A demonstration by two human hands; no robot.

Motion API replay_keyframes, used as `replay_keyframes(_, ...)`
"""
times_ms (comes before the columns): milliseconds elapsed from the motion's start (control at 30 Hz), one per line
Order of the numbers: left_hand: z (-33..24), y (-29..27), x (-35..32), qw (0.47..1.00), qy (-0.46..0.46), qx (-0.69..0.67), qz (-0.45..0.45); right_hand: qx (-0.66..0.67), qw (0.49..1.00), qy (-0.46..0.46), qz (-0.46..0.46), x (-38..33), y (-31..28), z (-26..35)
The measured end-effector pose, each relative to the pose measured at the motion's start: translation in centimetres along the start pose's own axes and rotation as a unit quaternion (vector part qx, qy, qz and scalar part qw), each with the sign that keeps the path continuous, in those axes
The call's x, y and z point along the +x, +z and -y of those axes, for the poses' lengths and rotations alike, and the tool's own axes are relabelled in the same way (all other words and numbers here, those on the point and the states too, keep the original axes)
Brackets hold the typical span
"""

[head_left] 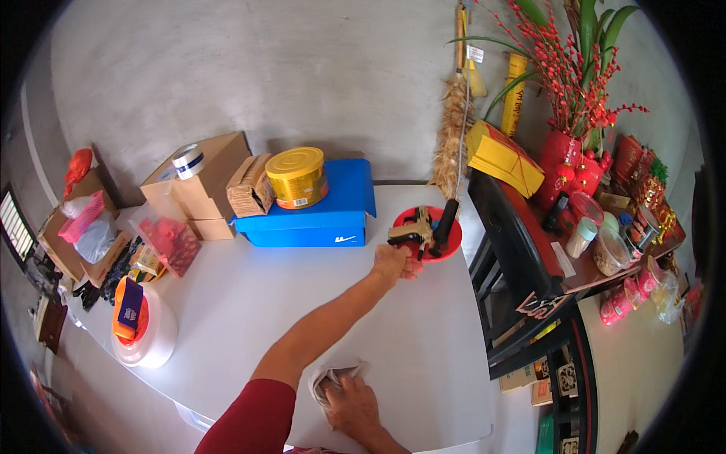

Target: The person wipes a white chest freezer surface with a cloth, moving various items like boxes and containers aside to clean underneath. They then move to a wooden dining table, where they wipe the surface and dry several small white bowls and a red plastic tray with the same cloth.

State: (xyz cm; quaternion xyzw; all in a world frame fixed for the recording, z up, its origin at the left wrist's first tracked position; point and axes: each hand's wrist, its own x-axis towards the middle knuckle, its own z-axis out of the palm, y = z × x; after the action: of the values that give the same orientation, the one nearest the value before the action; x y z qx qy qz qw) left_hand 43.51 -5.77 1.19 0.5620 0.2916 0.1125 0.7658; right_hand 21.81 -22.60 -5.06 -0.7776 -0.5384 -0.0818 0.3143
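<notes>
My left arm, in a dark red sleeve, stretches across the white table (249,303). At its end my left hand (395,262) is closed at the near left edge of a red plastic basin (458,236), its fingers curled by the rim. Inside the basin lie a tan and black gun-shaped tool (414,229) and a black cylindrical object (446,222). Close to the table's front edge, my right hand (352,401) presses a crumpled pale cloth (321,384) against the tabletop, fingers bent over it.
A blue shoebox (302,229) carries a yellow tin (295,170). Cardboard boxes (200,185) topped by a tape roll (187,160) stand beside it. A white round container (162,333) sits at the left edge. Black chairs (491,303) and a cluttered red-brown cabinet (560,257) flank the right side.
</notes>
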Motion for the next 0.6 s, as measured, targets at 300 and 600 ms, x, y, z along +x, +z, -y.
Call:
replay_keyframes(300, -11.8, -7.9, -0.9, 0.988, 0.129, 0.006, -0.081, -0.001, 1.0, -0.009, 0.007, 0.5, -0.6, 0.2)
replay_keyframes(600, -17.7, -17.1, 0.7, 0.954, 0.217, -0.064, -0.196, 0.015, 0.999, -0.021, -0.022, 0.4, 0.3, -0.3)
